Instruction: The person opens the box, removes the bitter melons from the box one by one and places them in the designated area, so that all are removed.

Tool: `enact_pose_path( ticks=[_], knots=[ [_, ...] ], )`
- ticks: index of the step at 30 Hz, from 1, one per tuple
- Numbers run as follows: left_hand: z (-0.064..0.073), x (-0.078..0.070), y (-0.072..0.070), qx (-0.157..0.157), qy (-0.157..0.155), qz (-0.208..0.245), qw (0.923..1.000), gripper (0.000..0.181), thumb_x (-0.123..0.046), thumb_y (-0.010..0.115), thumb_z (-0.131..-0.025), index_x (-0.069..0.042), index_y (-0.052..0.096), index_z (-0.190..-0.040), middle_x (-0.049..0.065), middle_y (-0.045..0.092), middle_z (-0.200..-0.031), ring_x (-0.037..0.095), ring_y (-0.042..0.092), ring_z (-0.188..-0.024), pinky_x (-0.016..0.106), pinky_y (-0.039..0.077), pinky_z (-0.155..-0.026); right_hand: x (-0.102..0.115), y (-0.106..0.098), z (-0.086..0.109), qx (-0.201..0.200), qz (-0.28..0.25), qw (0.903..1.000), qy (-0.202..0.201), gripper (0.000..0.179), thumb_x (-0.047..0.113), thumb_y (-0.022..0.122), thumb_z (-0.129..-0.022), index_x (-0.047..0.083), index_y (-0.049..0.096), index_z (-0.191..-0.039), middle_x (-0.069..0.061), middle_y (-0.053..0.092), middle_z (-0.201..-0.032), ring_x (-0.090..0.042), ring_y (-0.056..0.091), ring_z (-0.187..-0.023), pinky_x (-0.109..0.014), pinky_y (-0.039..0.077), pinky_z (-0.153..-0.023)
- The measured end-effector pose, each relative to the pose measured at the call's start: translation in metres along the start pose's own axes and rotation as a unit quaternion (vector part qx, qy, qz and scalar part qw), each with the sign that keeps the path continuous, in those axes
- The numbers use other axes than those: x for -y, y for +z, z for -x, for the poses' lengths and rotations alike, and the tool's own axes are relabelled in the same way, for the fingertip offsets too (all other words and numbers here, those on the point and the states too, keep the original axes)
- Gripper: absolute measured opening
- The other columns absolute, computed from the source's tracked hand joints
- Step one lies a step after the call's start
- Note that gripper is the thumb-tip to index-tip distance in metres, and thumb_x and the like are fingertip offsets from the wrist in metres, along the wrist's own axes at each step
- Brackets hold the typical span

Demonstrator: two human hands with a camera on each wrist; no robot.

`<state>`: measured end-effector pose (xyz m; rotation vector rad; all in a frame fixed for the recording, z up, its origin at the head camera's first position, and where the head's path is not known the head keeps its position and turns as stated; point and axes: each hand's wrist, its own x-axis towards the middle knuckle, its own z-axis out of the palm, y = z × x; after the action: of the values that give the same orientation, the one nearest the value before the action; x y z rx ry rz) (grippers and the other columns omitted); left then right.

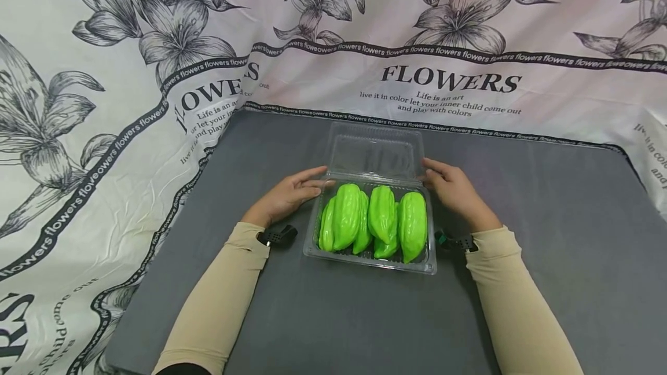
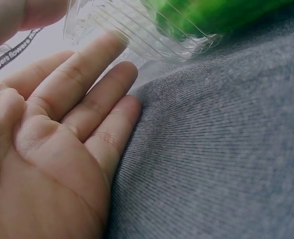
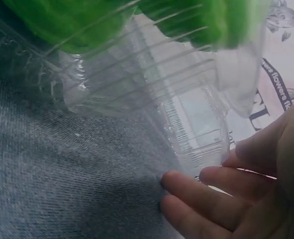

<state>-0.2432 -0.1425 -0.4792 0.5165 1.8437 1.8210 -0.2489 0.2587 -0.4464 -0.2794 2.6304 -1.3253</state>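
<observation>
A clear plastic clamshell box (image 1: 370, 267) lies on the table with its lid (image 1: 375, 152) swung back, away from the person. Several glossy green ridged fruits (image 1: 413, 227), shaped like star fruit, fill its base. At the left side by the hinge, my left hand (image 1: 286, 195) has its fingers stretched out to the box. In the left wrist view its fingers (image 2: 99, 107) lie nearly straight, with a fingertip at the clear wall. My right hand (image 1: 455, 190) is at the right edge of the lid, fingers (image 3: 202, 196) extended, their tips close to the plastic.
The grey tabletop (image 1: 333, 317) runs under the box and both forearms. A white cloth with printed flowers (image 1: 448, 88) hangs behind the table and along its left side. Each wrist wears a black strap (image 1: 278, 236).
</observation>
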Motion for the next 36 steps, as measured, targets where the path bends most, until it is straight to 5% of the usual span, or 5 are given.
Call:
enact_pose_path(
  ticks=[4, 11, 19, 25, 36],
  knots=[
    [0.000, 0.000, 0.000, -0.001, 0.000, 0.006, 1.0000, 0.064, -0.013, 0.057, -0.109, -0.014, 0.030, -0.167, 0.019, 0.052, -0.157, 0.027, 0.035, -0.156, 0.045, 0.025, -0.129, 0.002, -0.003, 0.000, 0.014, -0.012, 0.9998, -0.001, 0.051, 0.019, 0.031, -0.117, -0.004, 0.031, -0.163, -0.031, 0.040, -0.161, -0.050, 0.059, -0.131, -0.060, 0.045, -0.112],
    [0.001, 0.002, 0.001, 0.004, -0.011, 0.008, 0.9999, 0.065, -0.013, 0.057, -0.109, -0.015, 0.029, -0.168, 0.019, 0.052, -0.157, 0.026, 0.033, -0.157, 0.045, 0.024, -0.129, 0.004, -0.006, 0.005, 0.019, -0.008, 0.9997, 0.013, 0.056, 0.025, 0.031, -0.117, -0.004, 0.025, -0.165, -0.029, 0.040, -0.162, -0.049, 0.058, -0.132, -0.063, 0.040, -0.115],
    [0.000, 0.000, 0.001, 0.005, -0.004, 0.017, 0.9998, 0.065, -0.011, 0.056, -0.109, -0.013, 0.028, -0.168, 0.022, 0.050, -0.158, 0.028, 0.032, -0.157, 0.045, 0.022, -0.130, 0.020, -0.017, 0.010, 0.000, 0.073, 0.9973, -0.005, 0.057, 0.021, 0.040, -0.114, -0.009, 0.029, -0.161, -0.030, 0.045, -0.158, -0.048, 0.051, -0.139, -0.061, 0.045, -0.109],
    [0.000, 0.000, 0.000, 0.006, -0.004, 0.019, 0.9998, 0.065, -0.010, 0.055, -0.110, -0.014, 0.027, -0.168, 0.022, 0.050, -0.158, 0.028, 0.032, -0.157, 0.044, 0.022, -0.130, 0.038, -0.027, 0.018, 0.021, 0.091, 0.9956, -0.007, 0.059, 0.018, 0.047, -0.112, -0.010, 0.029, -0.161, -0.030, 0.046, -0.157, -0.048, 0.051, -0.139, -0.061, 0.047, -0.109],
    [0.001, -0.001, 0.001, -0.001, -0.001, 0.030, 0.9996, 0.066, -0.007, 0.054, -0.109, -0.013, 0.026, -0.168, 0.023, 0.049, -0.158, 0.029, 0.035, -0.156, 0.045, 0.023, -0.129, 0.060, -0.037, 0.035, 0.060, 0.133, 0.9892, 0.017, 0.068, 0.037, 0.049, -0.112, -0.009, 0.034, -0.160, -0.033, 0.050, -0.153, -0.051, 0.052, -0.137, -0.064, 0.048, -0.105]
  ],
)
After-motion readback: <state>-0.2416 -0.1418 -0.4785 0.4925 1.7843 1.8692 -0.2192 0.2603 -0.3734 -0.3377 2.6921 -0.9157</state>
